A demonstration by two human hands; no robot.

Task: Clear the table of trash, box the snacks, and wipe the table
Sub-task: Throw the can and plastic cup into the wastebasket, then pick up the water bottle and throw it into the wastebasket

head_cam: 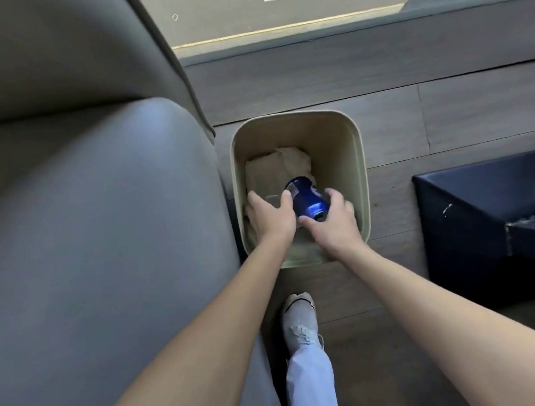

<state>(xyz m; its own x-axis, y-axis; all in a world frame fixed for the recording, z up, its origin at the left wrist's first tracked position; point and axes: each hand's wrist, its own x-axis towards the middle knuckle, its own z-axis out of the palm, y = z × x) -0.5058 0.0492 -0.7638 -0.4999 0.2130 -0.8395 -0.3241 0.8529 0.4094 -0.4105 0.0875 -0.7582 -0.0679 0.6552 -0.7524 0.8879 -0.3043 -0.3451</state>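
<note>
A beige trash bin [356, 151] stands on the wooden floor beside a sofa, with crumpled pale paper [276, 167] lying inside. Both my hands hang over its opening. A blue drink can [306, 198] lies tilted between them, its end in the span between the thumb and fingers of my right hand [336, 223]. My left hand [270, 217] is curled to the left of the can, its thumb touching the can's upper end. A small clear or grey item [271, 198] shows between its thumb and fingers, too blurred to name. The table is out of view.
A grey leather sofa [86, 233] fills the left side, right against the bin. A dark blue angular stool or box [491, 217] stands on the floor to the right. A window ledge [344, 59] runs behind the bin. My foot in a white shoe [301, 322] is just in front.
</note>
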